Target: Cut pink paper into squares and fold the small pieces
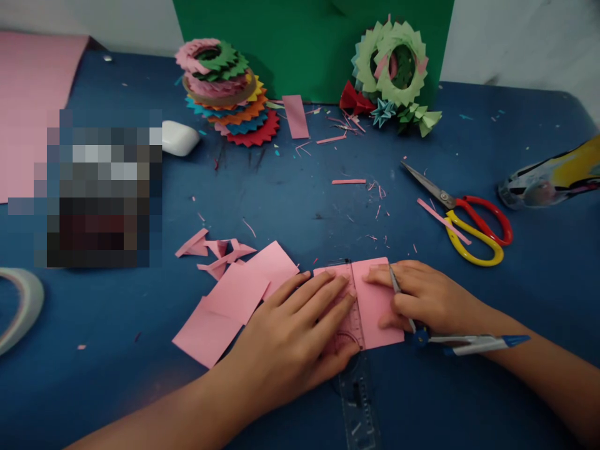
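My left hand (300,331) lies flat, fingers stretched out, pressing a clear plastic ruler (359,400) onto a piece of pink paper (375,322). The ruler's edge crosses the paper from top to bottom and its lower end sticks out toward me. A drawing compass (462,340) with a blue-and-silver pen fixed to it is held in my right hand (429,297). That hand rests on the paper's right side, index finger stretched over it. Close by my left hand are overlapping pink paper squares (239,290) and several small folded pink pieces (218,253).
Scissors (445,199) with red and yellow handles lie at right, near a bottle-like object (539,181). Folded-paper rings (234,94) and green rings (403,62) stand at the back. Paper scraps (349,182) litter the blue table. A tape roll (32,312) is at left.
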Motion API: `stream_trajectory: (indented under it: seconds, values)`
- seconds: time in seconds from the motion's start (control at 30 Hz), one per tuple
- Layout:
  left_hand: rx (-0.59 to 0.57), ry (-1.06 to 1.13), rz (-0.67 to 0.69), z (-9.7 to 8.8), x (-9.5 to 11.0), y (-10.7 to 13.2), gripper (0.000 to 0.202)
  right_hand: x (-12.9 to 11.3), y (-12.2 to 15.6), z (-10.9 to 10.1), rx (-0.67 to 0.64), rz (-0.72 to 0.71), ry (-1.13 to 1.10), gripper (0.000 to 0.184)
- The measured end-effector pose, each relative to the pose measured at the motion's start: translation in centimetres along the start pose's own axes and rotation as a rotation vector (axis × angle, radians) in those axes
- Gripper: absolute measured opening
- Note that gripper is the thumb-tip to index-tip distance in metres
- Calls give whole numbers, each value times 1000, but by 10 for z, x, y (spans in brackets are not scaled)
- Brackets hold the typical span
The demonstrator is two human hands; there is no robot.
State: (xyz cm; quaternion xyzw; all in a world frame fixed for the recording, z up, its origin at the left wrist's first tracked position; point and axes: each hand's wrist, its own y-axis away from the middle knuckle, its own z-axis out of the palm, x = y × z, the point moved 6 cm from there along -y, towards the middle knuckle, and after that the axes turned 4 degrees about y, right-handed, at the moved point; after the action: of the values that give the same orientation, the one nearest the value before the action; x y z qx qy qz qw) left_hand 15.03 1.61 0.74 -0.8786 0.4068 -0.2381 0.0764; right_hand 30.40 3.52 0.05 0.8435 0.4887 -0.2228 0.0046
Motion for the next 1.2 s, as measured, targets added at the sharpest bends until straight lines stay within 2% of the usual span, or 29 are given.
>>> stream_trajectory:
  seconds: [1.2]
  values:
    - [36, -14, 32, 0, 5, 2, 39, -1, -1, -1, 3, 3, -4, 27]
